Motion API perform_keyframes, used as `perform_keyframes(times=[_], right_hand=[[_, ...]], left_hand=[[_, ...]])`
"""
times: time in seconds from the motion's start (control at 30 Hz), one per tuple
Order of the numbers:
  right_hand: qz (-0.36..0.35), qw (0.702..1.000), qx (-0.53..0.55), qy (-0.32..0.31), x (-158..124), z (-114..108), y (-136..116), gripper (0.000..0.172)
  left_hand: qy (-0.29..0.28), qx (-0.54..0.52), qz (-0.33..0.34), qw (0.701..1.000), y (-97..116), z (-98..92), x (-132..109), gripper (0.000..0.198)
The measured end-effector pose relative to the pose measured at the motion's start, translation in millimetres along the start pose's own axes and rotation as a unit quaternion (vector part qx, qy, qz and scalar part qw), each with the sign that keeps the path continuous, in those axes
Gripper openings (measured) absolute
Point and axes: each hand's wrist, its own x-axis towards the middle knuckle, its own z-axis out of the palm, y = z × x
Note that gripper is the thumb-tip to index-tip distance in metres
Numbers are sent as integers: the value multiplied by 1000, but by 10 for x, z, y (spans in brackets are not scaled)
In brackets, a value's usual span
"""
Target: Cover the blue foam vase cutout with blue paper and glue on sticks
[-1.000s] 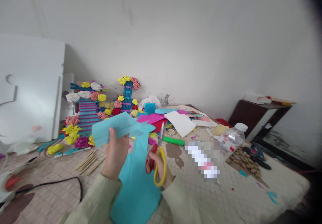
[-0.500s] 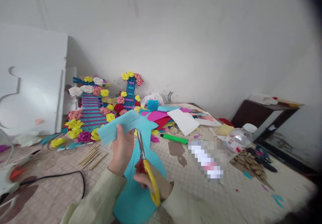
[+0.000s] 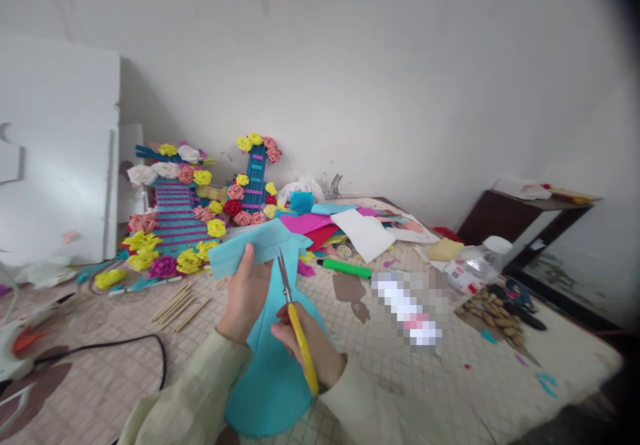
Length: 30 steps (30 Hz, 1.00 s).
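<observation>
A large light-blue sheet [image 3: 273,385], paper or thin felt, stretches from the table's front edge up to my hands, wide and rounded at the near end and narrow higher up. My left hand [image 3: 245,295] pinches its folded upper part, thumb on the near side and fingers hidden behind. Yellow-handled scissors [image 3: 301,345] sit in my right hand [image 3: 307,342], fingers wrapped round the handles. Their blades point up and away, slightly apart, at the narrow part of the sheet just right of my left hand.
Flower-covered blue craft pieces [image 3: 180,212] lean at the back left. Coloured sheets [image 3: 363,235] pile up behind my hands. Wooden sticks [image 3: 173,304] and a glue gun [image 3: 20,345] with a black cord lie left. A green marker [image 3: 346,268], plastic bottle [image 3: 473,272] and peanuts [image 3: 493,312] are right.
The scissor blades have come a little wider apart and sit slightly to the right. My left hand has shifted slightly right with the folded sheet. The whole view has moved a little.
</observation>
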Motion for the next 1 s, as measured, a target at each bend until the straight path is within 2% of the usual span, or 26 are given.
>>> perform_keyframes(times=[0.1, 0.2, 0.37, 0.57, 0.83, 1.0], right_hand=[[16, 999, -14, -28, -11, -24, -83, 17], [20, 999, -16, -31, -27, -37, -152, 17], [37, 999, -6, -39, -35, -40, -177, 18], [36, 999, -11, -36, -16, -51, -159, 17], [7, 1000, -17, 15, 6, -45, -164, 21], [15, 1000, -15, 13, 22, -53, -169, 23]], left_hand=[[-9, -2, -3, 1000, -10, 5, -9, 33], [-14, -2, -1, 1000, -34, 7, -20, 37], [-43, 19, -3, 999, -47, 18, -47, 32], [-30, 7, -25, 999, -53, 0, -33, 37], [-41, 1, -44, 998, -77, -11, -31, 41], [-47, 0, -61, 997, -82, 3, -52, 43]])
